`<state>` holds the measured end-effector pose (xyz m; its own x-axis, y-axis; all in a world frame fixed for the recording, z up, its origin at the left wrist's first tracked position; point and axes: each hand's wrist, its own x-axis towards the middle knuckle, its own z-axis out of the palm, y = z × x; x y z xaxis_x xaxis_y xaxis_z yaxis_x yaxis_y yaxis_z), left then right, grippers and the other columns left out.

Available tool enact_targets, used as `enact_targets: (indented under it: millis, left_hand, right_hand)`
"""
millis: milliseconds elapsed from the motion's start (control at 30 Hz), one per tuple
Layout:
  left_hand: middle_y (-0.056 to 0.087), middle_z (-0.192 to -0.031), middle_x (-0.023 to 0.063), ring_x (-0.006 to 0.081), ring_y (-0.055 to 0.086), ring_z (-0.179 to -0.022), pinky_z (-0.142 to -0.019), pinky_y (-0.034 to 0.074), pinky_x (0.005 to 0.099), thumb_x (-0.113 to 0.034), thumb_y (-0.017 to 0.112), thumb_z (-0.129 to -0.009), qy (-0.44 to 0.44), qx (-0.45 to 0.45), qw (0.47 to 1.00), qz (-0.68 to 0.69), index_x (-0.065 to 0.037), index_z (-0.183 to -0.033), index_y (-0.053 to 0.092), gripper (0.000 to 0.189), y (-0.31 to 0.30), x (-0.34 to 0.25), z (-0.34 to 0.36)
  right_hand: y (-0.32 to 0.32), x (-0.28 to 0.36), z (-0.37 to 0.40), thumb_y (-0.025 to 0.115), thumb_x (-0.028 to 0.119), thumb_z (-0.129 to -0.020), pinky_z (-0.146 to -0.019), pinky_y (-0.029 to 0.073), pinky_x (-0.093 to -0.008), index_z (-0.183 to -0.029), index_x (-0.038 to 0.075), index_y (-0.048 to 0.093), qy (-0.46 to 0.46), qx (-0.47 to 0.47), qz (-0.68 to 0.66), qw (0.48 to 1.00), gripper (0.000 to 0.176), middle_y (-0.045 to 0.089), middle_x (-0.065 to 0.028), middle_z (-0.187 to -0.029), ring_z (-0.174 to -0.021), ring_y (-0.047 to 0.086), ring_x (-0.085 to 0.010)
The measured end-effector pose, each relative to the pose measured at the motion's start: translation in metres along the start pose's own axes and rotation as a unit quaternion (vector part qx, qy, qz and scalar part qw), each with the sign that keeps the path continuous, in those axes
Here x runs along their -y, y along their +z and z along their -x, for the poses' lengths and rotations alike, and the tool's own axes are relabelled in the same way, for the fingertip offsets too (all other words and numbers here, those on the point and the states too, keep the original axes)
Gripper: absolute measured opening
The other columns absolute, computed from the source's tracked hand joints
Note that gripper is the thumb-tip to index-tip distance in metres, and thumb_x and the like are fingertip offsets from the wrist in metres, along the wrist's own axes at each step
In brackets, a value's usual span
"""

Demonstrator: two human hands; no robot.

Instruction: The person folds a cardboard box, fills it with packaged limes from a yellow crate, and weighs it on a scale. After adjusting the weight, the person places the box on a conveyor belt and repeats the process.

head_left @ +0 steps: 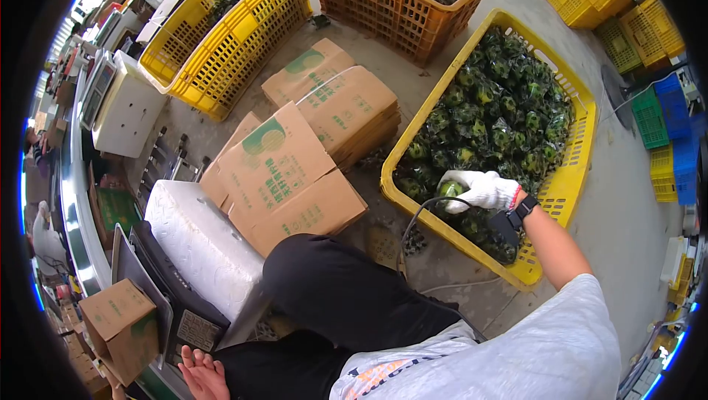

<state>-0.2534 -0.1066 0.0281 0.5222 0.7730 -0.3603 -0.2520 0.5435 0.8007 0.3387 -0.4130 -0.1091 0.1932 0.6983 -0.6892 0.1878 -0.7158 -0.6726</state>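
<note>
My right hand [478, 190], in a white knit glove, reaches into the near side of a yellow crate [579, 157]. Its fingers are curled around a round green fruit [451, 189]. Many dark green, plastic-wrapped fruits [498, 105] fill the crate beneath it. My bare left hand [203, 375] is at the lower left, palm up with fingers apart and nothing in it. Beside that hand stand a small open cardboard box [122, 326] and a dark device with a label [198, 331], which looks like a scale.
Flattened cardboard cartons [284, 179] lie in front of my knee, beside a white foam box [199, 238]. Farther off stand a yellow crate [236, 46] and an orange crate [391, 13] with more wrapped fruits. A dark cable [404, 241] loops near my right hand.
</note>
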Motion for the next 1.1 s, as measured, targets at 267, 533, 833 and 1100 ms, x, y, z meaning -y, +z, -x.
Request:
enact_targets:
  millis: [267,533,833,1100]
  left_hand:
    - [0.053,-0.117,0.0048,0.0155,0.057,-0.105,-0.094,0.055,0.0345,-0.035,0.041,-0.111,0.016,-0.020,1.000,-0.012,-0.009,-0.144,0.046,0.042,0.006,0.000,0.009]
    - [0.052,-0.108,0.0014,0.0139,0.051,-0.095,-0.092,0.048,0.0343,-0.040,0.049,-0.107,0.022,0.026,0.999,0.019,-0.010,-0.141,0.049,0.045,-0.003,0.005,0.006]
    - [0.065,-0.115,0.0086,0.0188,0.063,-0.110,-0.101,0.049,0.0356,-0.034,0.046,-0.109,0.033,0.107,0.994,0.020,-0.002,-0.135,0.051,0.042,0.006,0.008,0.002]
    - [0.064,-0.113,0.0055,0.0148,0.062,-0.109,-0.100,0.048,0.0329,-0.031,0.045,-0.109,0.056,0.155,0.984,0.061,-0.005,-0.132,0.052,0.035,0.000,0.009,0.018]
  right_hand:
    - [-0.021,-0.025,0.014,0.079,0.013,-0.086,-0.087,0.053,-0.0338,-0.134,0.017,0.052,-0.067,-0.202,-0.356,0.910,0.055,0.060,0.0009,-0.109,-0.099,0.060,-0.0119]
    - [-0.002,0.046,-0.020,0.059,0.036,-0.098,-0.061,0.046,-0.0266,-0.102,0.022,0.062,-0.103,-0.274,-0.327,0.899,0.015,0.061,0.0058,-0.087,-0.077,0.057,-0.0066]
    - [0.096,0.328,-0.038,0.053,0.036,-0.107,-0.071,0.048,-0.0225,-0.120,0.009,0.065,-0.389,-0.025,-0.216,0.895,0.033,0.064,-0.0001,-0.091,-0.079,0.060,-0.0068]
    - [0.226,0.552,-0.039,0.055,0.022,-0.106,-0.090,0.053,-0.0267,-0.145,0.015,0.052,-0.748,-0.174,0.328,0.550,0.040,0.060,-0.0094,-0.130,-0.112,0.061,-0.0118]
